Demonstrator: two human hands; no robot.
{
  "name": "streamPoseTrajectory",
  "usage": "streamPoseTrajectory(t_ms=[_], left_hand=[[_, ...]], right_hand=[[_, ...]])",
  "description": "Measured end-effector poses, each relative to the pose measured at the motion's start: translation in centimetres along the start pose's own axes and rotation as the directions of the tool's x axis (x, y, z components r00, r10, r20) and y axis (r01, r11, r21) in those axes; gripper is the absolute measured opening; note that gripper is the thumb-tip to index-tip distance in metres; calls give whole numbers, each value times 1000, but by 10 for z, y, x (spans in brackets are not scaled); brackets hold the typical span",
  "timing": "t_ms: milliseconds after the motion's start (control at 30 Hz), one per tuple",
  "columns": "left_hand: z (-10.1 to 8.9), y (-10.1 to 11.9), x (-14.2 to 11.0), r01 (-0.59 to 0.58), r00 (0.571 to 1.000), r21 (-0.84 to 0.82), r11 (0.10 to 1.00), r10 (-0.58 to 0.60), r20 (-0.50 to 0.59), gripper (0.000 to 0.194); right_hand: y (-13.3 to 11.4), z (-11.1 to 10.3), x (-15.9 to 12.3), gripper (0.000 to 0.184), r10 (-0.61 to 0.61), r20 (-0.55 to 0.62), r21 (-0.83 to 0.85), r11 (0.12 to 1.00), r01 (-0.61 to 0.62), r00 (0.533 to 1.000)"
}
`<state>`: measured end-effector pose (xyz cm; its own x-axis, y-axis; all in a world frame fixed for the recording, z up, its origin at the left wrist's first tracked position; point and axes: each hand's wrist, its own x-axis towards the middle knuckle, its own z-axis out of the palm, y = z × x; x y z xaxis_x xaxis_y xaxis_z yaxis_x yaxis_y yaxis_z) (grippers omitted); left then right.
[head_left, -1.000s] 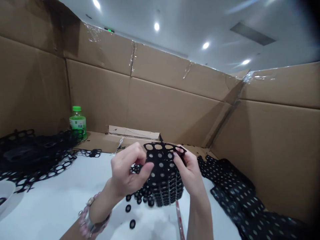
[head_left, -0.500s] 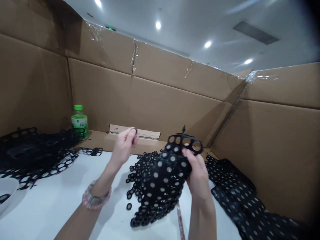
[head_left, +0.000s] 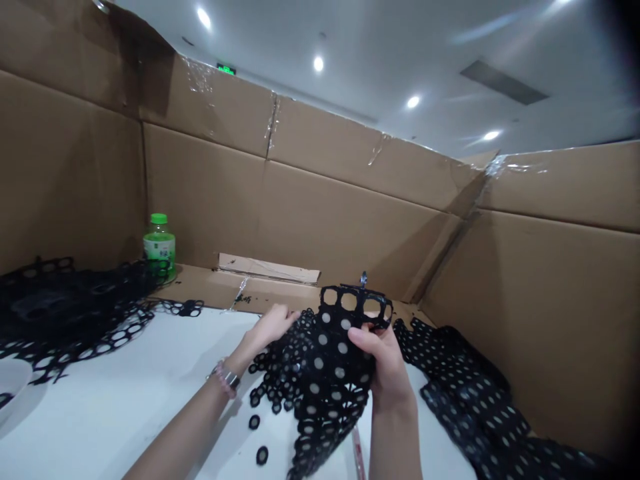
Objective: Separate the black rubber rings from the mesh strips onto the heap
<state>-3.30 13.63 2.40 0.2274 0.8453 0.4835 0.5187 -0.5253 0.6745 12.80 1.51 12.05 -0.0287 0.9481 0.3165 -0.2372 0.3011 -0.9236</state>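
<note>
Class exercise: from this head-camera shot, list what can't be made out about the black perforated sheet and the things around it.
All in the head view:
- Right hand: the fingers behind the black perforated sheet are hidden by it.
- Slim red strip: its upper end is hidden by the sheet, its lower end cut off by the bottom edge.
- White dish: cut off by the left edge.
- Green-capped bottle: its label is too small to read.

The one head view looks forward and down from the person's head, close above the left hand (head_left: pixel 270 328) and right hand (head_left: pixel 383 363), facing a cardboard wall (head_left: pixel 320 213).
</note>
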Motion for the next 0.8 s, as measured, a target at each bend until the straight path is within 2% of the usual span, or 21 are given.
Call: streamPoseTrajectory(t_ms=[100, 133, 167, 200, 233, 267, 333, 433, 567, 633, 700, 800], left_hand=[[-34, 41, -6, -31, 985, -9, 999, 29, -170, 33], [-45, 58, -12, -103, 962, -46, 994, 88, -259, 33], [-55, 75, -20, -205, 938, -75, 976, 174, -300, 34], [-62, 92, -28, -310, 920, -87, 947, 275, -278, 36], [-68, 106, -36, -382, 912, -81, 921, 361, -195, 35], [-71, 117, -44, -404, 910, -73, 912, 392, -137, 35], [-72, 131, -53, -378, 926, -76, 923, 377, -19, 35], [-69, 133, -54, -278, 953, -116, 953, 289, 92, 36], [-71, 127, -49, -183, 962, -99, 978, 199, 189, 32], [-74, 126, -48, -182, 957, -90, 979, 197, 214, 28], [-74, 127, -47, -210, 947, -140, 968, 237, 215, 25], [-66, 123, -42, -199, 946, -350, 915, 272, 174, 27]], right_hand=[[1, 2, -1, 20, -8, 26, -19, 1000, 8, 1000], [2, 3, 0, 19, -3, 34, -30, 1000, 4, 999], [3, 3, 0, 20, 5, 47, -45, 999, -3, 999], [4, 4, -1, 20, 11, 66, -62, 998, -7, 998], [5, 4, -1, 19, 14, 99, -78, 997, -6, 995], [6, 5, -1, 18, 11, 144, -92, 996, 2, 989], [6, 5, -2, 15, -14, 244, -108, 993, 42, 970], [5, 4, -3, 13, -40, 337, -111, 990, 81, 941], [5, 0, -1, 17, -3, 298, -163, 985, 54, 955], [6, -2, 0, 21, 10, 290, -199, 979, 50, 957], [7, -2, 2, 25, -5, 266, -160, 986, 49, 964], [8, 1, 7, 26, -45, 157, -3, 999, 46, 987]])
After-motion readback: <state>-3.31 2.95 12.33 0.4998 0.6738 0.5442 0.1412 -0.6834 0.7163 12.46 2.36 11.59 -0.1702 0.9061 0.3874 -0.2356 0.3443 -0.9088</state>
